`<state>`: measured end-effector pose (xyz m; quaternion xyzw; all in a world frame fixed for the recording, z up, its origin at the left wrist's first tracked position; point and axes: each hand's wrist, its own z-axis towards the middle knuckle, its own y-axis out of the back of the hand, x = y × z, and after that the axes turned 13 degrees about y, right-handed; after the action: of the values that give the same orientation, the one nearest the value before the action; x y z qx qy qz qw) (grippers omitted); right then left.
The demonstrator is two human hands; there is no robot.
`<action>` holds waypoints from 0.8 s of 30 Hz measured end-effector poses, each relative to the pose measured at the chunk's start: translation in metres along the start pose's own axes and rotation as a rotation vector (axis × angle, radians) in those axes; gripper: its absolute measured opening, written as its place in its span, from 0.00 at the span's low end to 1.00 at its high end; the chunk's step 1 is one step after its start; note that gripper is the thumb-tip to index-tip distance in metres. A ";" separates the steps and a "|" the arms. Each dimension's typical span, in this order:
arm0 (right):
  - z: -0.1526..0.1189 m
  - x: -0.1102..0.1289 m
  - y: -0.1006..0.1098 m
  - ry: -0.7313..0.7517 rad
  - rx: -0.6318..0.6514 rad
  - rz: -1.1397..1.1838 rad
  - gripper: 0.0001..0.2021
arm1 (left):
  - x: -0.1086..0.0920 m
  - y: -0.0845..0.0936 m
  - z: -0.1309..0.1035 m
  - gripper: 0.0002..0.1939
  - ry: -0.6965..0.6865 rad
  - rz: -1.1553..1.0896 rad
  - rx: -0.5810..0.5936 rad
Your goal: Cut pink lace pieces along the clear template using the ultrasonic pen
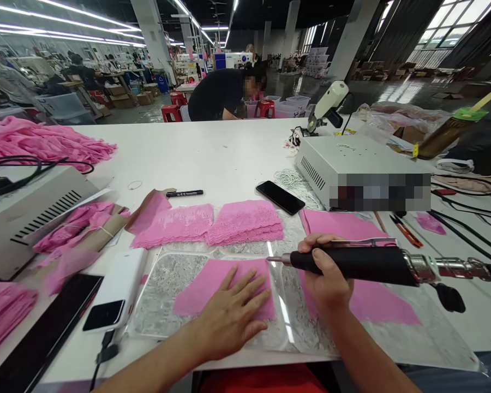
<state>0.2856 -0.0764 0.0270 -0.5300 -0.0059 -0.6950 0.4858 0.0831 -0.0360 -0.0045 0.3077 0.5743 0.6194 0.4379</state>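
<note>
Flat on a pink fabric piece lies my left hand, fingers spread, pressing it against a clear textured mat. My right hand is wrapped round a black handheld tool with a metal tip, which points left and meets the right edge of that piece near its top corner. Just beyond are two stacks of pink lace pieces, one on the left and one on the right. More pink fabric lies under and beside my right hand.
A grey metal box stands at the back right, with a phone beside it. A black marker, a white power bank and pink fabric heaps are around the left side. Cables run at right. A person bends beyond the table.
</note>
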 end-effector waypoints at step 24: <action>0.005 0.002 -0.003 0.069 0.020 -0.055 0.06 | 0.002 -0.005 0.000 0.25 -0.023 -0.027 -0.060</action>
<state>0.2869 -0.0739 0.0321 -0.5005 -0.0106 -0.7258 0.4718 0.0834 -0.0342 -0.0097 0.2936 0.5547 0.6268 0.4618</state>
